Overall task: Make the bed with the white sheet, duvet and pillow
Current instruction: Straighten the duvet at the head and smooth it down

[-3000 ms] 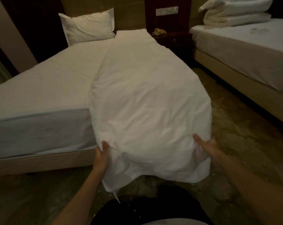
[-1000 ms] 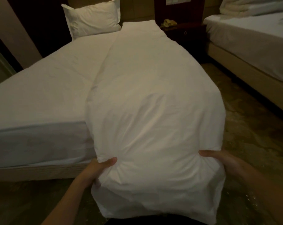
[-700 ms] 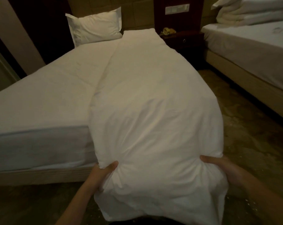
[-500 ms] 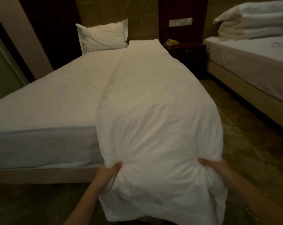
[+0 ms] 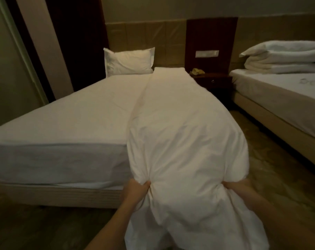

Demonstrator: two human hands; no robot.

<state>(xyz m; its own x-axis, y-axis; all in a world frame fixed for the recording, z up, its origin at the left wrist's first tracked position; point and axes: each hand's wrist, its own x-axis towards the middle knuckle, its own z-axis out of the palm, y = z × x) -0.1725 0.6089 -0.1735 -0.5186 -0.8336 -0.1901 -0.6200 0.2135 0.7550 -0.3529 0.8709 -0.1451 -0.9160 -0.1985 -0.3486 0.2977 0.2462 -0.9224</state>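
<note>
A white duvet (image 5: 180, 127), folded into a long strip, lies along the right side of the bed and hangs off its foot end toward me. My left hand (image 5: 136, 191) grips a bunch of the duvet at its left edge. My right hand (image 5: 240, 189) grips the right edge, partly hidden by the cloth. A white sheet (image 5: 77, 120) covers the mattress smoothly. A white pillow (image 5: 128, 61) stands against the headboard at the far left of the bed.
A second bed (image 5: 286, 105) stands to the right with a stack of folded white bedding (image 5: 283, 57) on it. A dark nightstand (image 5: 212, 81) sits between the beds. A strip of floor (image 5: 272, 168) runs between them.
Both hands have tightened on the duvet's near end and bunched it closer together. My view has lifted, showing more of the headboard and wall.
</note>
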